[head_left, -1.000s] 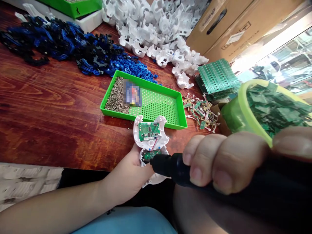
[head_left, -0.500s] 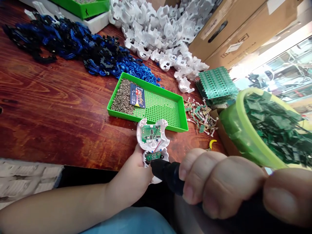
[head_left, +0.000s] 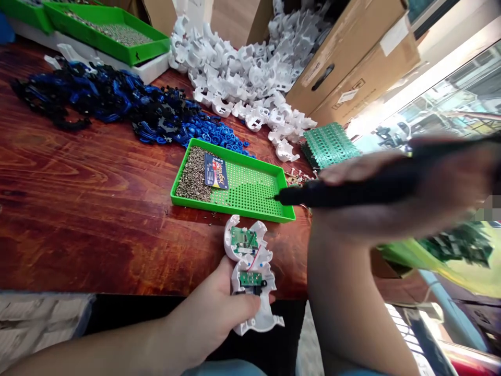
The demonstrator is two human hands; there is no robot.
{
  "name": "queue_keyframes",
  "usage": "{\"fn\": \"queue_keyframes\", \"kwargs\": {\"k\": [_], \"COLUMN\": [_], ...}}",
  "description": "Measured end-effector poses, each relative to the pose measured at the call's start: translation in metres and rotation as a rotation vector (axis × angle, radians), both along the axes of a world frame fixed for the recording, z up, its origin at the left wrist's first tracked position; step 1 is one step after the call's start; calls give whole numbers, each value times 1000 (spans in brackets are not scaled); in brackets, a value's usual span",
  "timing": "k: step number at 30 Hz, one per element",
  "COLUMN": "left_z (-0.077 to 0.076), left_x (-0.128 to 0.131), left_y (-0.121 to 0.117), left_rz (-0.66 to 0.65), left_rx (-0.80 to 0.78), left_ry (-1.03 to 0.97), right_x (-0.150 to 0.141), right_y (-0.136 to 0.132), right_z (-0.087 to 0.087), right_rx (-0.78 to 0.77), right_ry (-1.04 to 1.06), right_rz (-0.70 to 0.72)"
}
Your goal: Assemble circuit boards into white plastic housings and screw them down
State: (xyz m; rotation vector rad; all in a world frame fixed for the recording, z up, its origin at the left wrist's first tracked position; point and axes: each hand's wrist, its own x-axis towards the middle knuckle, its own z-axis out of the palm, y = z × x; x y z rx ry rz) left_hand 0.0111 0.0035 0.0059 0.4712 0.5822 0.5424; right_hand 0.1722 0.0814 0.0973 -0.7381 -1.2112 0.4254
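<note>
My left hand [head_left: 219,303] grips a white plastic housing [head_left: 266,313], thumb inside its lower part. Two green circuit boards [head_left: 250,279] sit in the housing, with a red wire between them. My right hand [head_left: 391,209], blurred, is wrapped round a black electric screwdriver [head_left: 352,189]. The screwdriver's thin bit points left, over the right part of a green perforated tray [head_left: 258,209]. Small screws [head_left: 193,175] are heaped in the tray's left end, beside a dark printed card [head_left: 215,171].
Black and blue plastic parts [head_left: 156,112] lie behind the tray. White housings [head_left: 242,73] are piled at the back, near a cardboard box [head_left: 344,62]. Green board panels [head_left: 331,143] are stacked at right, above a yellow-green tub [head_left: 415,256] of boards. More green trays [head_left: 113,36] stand back left.
The screwdriver has lifted off the housing and swung up over the tray with my right hand. My left hand and the housing sit a little lower in view, and the view has shifted.
</note>
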Motion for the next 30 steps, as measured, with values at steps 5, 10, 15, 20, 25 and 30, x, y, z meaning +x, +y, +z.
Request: {"fn": "queue_keyframes", "kwargs": {"k": [5,10,15,20,25,30], "left_z": [2,-4,-7,-7,-9,-12], "left_x": [-3,-2,0,1,3,4], "left_y": [-2,-1,0,-2,-4,-5], "left_rz": [-26,-36,-14,15,60,67], "left_rx": [-62,-65,-81,-112,-105,-60], "left_ry": [-31,-62,-51,-78,-102,-73], "right_x": [-32,-42,-48,-49,-48,-46], "right_y": [74,90,90,91,92,94], "right_z": [-28,-42,-45,-45,-50,-45], "right_rx": [-2,-27,29,75,70,140], "right_ry": [-36,-65,-88,-115,-212,-204], "right_rz": [-68,13,13,-19,-43,-146]}}
